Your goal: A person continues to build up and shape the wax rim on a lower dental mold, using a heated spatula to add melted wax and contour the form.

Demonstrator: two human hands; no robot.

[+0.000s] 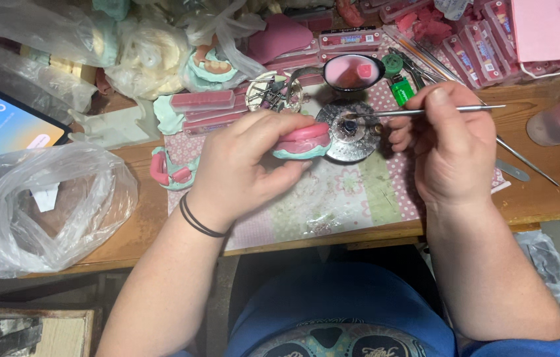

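My left hand (243, 162) grips a dental model (303, 141), pink wax on top of a pale green base, just above the patterned mat (349, 195). My right hand (448, 142) holds a thin metal tool (425, 111) level, its tip over the small round metal burner (351, 131) that sits right of the model. The two hands are a short gap apart.
A second pink and green model (169, 170) lies left of my left hand. Clear plastic bags (35, 208), a tablet (2, 122), a round holder of burs (273, 92), a spoon with pink wax (353, 71), a green lighter (400, 89), wax boxes (472, 53) and loose metal tools (524, 162) crowd the wooden table (544, 192).
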